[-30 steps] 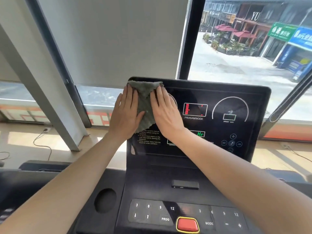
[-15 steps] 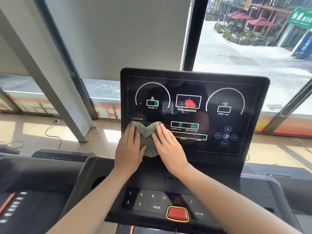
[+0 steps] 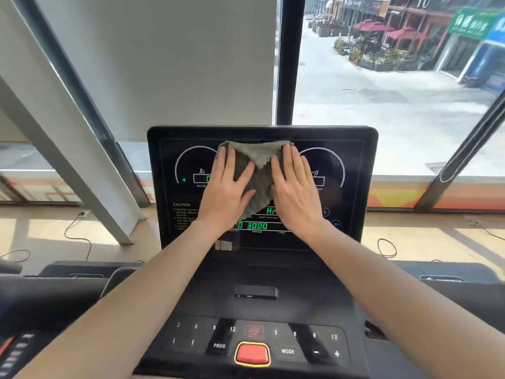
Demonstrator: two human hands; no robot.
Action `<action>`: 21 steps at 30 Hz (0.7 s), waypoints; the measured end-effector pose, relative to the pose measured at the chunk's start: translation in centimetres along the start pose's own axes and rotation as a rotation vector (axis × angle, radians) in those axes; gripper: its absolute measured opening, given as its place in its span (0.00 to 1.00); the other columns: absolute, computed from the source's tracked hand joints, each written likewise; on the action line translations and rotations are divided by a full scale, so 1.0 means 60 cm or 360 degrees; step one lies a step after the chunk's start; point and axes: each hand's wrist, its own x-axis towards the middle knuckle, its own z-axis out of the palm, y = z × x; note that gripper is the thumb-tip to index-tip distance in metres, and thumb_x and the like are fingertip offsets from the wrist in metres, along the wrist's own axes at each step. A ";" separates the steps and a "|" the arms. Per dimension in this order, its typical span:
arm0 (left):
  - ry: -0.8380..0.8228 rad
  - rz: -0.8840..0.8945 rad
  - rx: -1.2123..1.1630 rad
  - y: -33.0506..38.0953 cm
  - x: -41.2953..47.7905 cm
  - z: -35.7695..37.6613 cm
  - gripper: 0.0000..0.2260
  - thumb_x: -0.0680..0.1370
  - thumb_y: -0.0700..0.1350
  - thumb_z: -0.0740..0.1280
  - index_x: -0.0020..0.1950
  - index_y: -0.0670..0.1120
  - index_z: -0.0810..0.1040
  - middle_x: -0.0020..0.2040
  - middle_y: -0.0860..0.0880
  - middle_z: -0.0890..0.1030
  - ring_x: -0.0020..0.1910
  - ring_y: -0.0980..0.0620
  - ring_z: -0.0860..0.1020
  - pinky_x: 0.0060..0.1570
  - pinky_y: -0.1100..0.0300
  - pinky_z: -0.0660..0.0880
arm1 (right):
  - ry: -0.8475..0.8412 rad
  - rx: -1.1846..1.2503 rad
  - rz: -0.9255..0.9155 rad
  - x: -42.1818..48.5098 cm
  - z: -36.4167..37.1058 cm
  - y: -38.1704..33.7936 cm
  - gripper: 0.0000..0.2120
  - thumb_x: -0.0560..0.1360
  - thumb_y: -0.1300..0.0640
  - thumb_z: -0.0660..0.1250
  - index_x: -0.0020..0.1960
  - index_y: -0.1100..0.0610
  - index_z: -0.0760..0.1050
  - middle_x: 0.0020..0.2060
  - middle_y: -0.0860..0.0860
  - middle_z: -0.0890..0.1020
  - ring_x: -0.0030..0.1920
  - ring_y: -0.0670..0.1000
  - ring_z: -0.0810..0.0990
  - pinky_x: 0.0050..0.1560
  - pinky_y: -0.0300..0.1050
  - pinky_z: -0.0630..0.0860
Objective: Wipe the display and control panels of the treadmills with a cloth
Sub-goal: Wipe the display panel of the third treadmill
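Left hand (image 3: 226, 192) and right hand (image 3: 296, 192), flat, press cloth (image 3: 259, 170) on display (image 3: 355, 160) reading "CAUTION", perhaps "3000".

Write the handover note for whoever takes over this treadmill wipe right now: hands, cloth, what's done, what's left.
Hands: the left hand lies flat, fingers straight, pressing the cloth against the display. The right hand does the same on the cloth's right half.
Cloth: spread at the display's top centre, between the left dial arc and the right dial arc.
Done: in the last second the cloth crossed the display's upper left, then its lower left.
Left: the display's right side, and the control panel below with its red button, which the cloth is not touching.
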 end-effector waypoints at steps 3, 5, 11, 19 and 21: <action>-0.0007 0.0115 0.0079 0.032 0.065 -0.005 0.29 0.82 0.56 0.64 0.81 0.49 0.62 0.81 0.32 0.53 0.81 0.33 0.47 0.79 0.38 0.52 | 0.0057 -0.0021 0.0082 0.012 -0.024 0.055 0.32 0.80 0.58 0.63 0.79 0.65 0.55 0.78 0.66 0.52 0.80 0.63 0.47 0.78 0.60 0.52; 0.0009 0.0192 0.0110 0.059 0.098 -0.007 0.29 0.82 0.57 0.63 0.81 0.49 0.61 0.81 0.34 0.54 0.81 0.33 0.48 0.79 0.38 0.51 | 0.0083 -0.0035 0.0127 0.009 -0.033 0.095 0.30 0.81 0.57 0.60 0.79 0.65 0.55 0.78 0.66 0.52 0.80 0.63 0.48 0.78 0.60 0.51; 0.0008 0.0426 0.0067 0.156 0.131 0.011 0.27 0.81 0.58 0.64 0.78 0.50 0.67 0.81 0.39 0.60 0.81 0.36 0.52 0.79 0.39 0.53 | 0.0051 -0.0043 0.0231 -0.072 -0.029 0.194 0.31 0.80 0.59 0.63 0.78 0.66 0.55 0.78 0.65 0.53 0.80 0.62 0.47 0.79 0.60 0.50; -0.0166 0.0716 0.0037 0.221 0.007 0.076 0.25 0.81 0.56 0.65 0.77 0.52 0.68 0.82 0.43 0.58 0.82 0.38 0.52 0.80 0.42 0.53 | -0.0151 -0.0025 0.0300 -0.244 0.021 0.183 0.30 0.76 0.62 0.68 0.75 0.68 0.62 0.79 0.64 0.54 0.80 0.61 0.50 0.77 0.61 0.55; -0.0214 0.0794 0.0033 0.211 -0.027 0.090 0.24 0.81 0.55 0.65 0.77 0.51 0.68 0.82 0.43 0.58 0.82 0.39 0.52 0.80 0.43 0.53 | -0.0161 0.0010 0.0259 -0.271 0.034 0.160 0.29 0.76 0.65 0.68 0.74 0.68 0.64 0.79 0.61 0.55 0.80 0.60 0.50 0.76 0.60 0.57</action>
